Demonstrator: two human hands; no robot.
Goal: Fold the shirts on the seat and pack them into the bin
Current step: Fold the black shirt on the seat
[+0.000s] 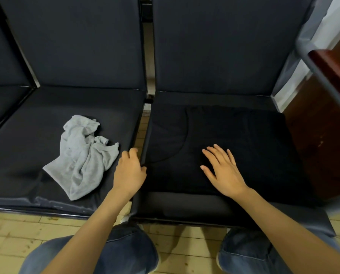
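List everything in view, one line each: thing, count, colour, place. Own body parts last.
Crumpled cotton shirt: one, grey, middle seat.
Flat-spread shirt: one, black, right seat.
Padded bench seats: three, dark navy, side by side.
Tiled floor: one, yellowish, under the bench.
Wooden panel: one, reddish-brown, far right.
Jeans-clad knees: two, blue, bottom edge.
Left hand: one, at the flat-spread shirt's left edge, grip unclear.
Right hand: one, fingers straight, flat on that shirt.

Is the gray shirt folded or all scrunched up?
Scrunched up. The gray shirt lies in a wrinkled, twisted heap on the left seat, with bunched creases and uneven edges, not laid flat or squared.
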